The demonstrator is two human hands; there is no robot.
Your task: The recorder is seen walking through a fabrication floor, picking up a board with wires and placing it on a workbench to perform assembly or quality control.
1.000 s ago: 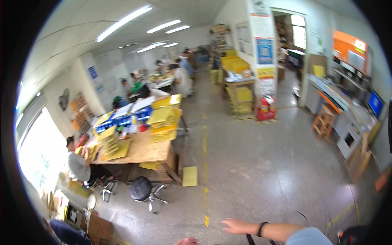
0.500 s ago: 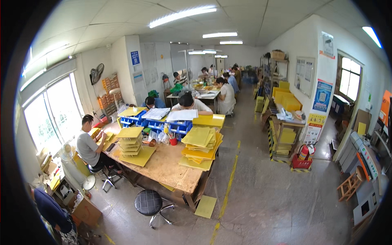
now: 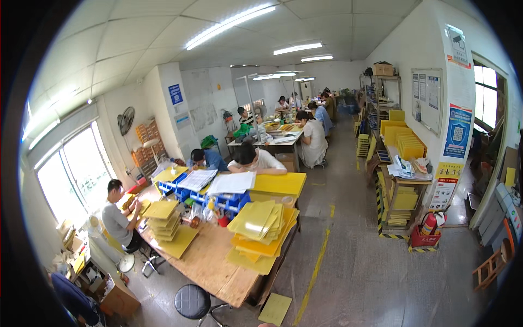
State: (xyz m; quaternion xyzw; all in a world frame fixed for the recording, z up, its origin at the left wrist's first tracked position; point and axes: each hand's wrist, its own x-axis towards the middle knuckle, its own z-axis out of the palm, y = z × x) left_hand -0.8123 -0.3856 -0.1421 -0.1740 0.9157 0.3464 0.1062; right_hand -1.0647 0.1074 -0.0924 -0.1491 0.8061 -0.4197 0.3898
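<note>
Neither of my hands can be made out. A tiny skin-toned sliver shows at the lower edge, too small to identify. Ahead of me stands a wooden workbench (image 3: 218,267). On its right side rises an uneven stack of yellow sheets (image 3: 256,229), fanned out at the edges. Farther left is a second pile of yellow boards (image 3: 162,218), layered with gaps, on a larger yellow sheet (image 3: 180,243). Blue parts bins (image 3: 231,203) line the bench behind them, with white papers (image 3: 231,183) on top. A red cup (image 3: 223,220) sits between the stacks.
A black round stool (image 3: 192,301) stands at the bench's front, beside a yellow sheet (image 3: 275,309) on the floor. A yellow floor line (image 3: 318,264) runs along the aisle. Right are a loaded shelf (image 3: 406,201), fire extinguishers (image 3: 433,223) and a wooden stool (image 3: 490,267). Several people sit working.
My view has moved closer to the bench and tilted up. The bench and stool now sit lower, and the right-hand shelf has shifted right. Nobody's hold on anything visibly changes.
</note>
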